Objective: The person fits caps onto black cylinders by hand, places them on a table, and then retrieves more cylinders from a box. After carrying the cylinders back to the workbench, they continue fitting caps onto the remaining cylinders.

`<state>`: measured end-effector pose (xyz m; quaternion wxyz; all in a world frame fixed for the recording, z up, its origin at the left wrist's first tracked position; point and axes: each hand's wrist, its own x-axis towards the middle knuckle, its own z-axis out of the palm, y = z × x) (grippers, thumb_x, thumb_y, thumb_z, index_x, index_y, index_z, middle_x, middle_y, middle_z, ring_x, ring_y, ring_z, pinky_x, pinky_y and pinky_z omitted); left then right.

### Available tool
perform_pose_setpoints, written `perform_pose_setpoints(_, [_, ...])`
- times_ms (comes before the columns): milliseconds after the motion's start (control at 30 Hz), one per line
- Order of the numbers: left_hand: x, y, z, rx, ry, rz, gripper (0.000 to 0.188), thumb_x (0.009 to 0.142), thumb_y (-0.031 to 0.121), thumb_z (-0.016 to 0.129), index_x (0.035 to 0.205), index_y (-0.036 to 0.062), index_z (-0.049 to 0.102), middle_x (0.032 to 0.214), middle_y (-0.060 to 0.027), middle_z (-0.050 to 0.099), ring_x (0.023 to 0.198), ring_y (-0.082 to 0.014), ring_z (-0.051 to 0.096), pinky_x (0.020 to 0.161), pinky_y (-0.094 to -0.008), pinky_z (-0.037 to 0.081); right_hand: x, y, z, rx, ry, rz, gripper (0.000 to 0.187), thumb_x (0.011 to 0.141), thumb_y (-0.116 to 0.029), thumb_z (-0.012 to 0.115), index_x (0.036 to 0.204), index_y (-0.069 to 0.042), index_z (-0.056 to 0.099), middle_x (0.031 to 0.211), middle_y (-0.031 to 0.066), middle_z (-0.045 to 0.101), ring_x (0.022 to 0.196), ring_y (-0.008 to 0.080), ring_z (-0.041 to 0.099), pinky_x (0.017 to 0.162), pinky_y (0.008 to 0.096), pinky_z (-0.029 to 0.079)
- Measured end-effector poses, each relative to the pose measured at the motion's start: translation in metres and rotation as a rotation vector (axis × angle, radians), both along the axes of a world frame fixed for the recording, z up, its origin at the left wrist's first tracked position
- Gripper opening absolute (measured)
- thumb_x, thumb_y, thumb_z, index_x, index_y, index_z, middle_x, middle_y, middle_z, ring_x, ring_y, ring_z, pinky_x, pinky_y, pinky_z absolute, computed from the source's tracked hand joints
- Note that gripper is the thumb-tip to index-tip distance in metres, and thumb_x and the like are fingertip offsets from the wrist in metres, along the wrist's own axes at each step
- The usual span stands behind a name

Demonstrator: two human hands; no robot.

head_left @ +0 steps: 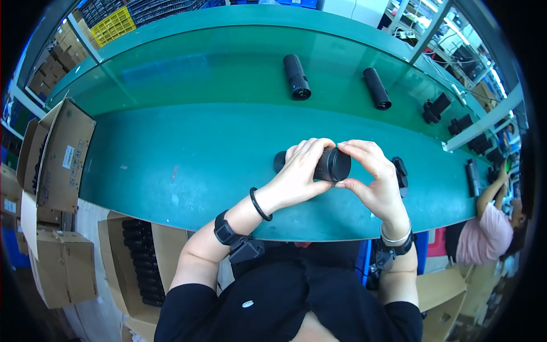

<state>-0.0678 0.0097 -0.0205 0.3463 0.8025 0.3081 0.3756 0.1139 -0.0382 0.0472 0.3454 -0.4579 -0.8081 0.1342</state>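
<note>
A black cylinder (333, 165) lies sideways just above the green bench, its round flat end toward the right. My left hand (301, 174) is wrapped round its body, and the cylinder's other end sticks out left of the fingers. My right hand (377, 179) grips the right end, with the thumb on the near edge and the fingertips on the far edge. Beside my right hand a small black part (401, 175) rests on the bench, partly hidden by the hand.
Beyond a raised strip lie two black cylinders (297, 77) (376, 88) and several black parts (436, 108). An open carton (65, 157) stands at the bench's left end. Below, another carton (111, 256) holds several black pieces. A person in a pink top (484, 233) works at the right.
</note>
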Motion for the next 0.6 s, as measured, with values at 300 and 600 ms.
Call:
perform_pose_setpoints(300, [-0.008,0.007,0.000,0.008,0.045,-0.106,0.083,0.068,0.060,0.073,0.123,0.0052,0.044,0.112,-0.0135,0.050,0.109,-0.0321,0.047,0.096,-0.0431,0.033,-0.004,0.000,-0.004,-0.018,-0.019,0.002,0.062,0.056,-0.001,0.078,0.115,-0.002,0.063,0.113,0.0130,0.061,0.106,0.0276,0.058,0.089,0.0339,0.047])
perform_pose_setpoints(600, [-0.012,0.006,-0.007,0.011,-0.006,-0.071,0.068,0.082,0.056,0.062,0.122,0.0045,0.044,0.113,-0.0154,0.050,0.110,-0.0324,0.047,0.097,-0.0440,0.033,-0.018,-0.001,0.001,-0.042,-0.104,-0.057,0.058,0.060,0.000,0.077,0.116,-0.002,0.062,0.113,0.0128,0.060,0.106,0.0274,0.059,0.088,0.0335,0.048])
